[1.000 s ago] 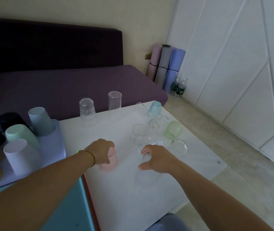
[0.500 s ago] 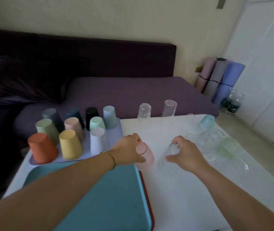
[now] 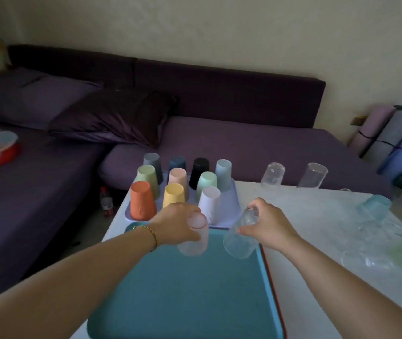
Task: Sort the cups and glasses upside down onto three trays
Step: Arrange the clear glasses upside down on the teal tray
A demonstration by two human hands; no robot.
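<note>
Left hand (image 3: 178, 223) grips a pink cup (image 3: 194, 238), right hand (image 3: 268, 223) a tilted glass (image 3: 239, 238), both over the tray (image 3: 183, 289)'s far edge. Set down together, they could knock, or the glass catch the rim.

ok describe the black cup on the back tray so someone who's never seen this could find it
At the far left corner of the white table sits a lavender tray of upturned coloured cups. In its back row, between a dark blue cup and a pale blue cup, stands the black cup, the only black one there.
</note>
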